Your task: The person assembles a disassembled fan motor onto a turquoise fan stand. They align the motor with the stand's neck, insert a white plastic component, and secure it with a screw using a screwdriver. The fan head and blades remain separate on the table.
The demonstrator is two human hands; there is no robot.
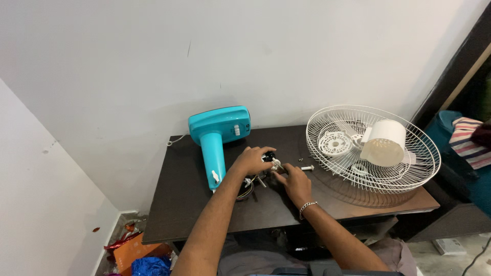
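Dark worktop (204,214) by white wall: small motor assembly (268,162) mid-surface, clenched in left hand (250,161), right hand (294,181) pinching its shaft; likely stiff, dense, with fragile wires (246,190); best held by body

Both forearms extend forward from the near edge of the table, converging toward its centre. Left hand (250,160): palm down, fingers curled closed. Right hand (294,182): palm down, fingers bent, fingertips almost meeting the left. Chain bracelet on right wrist.
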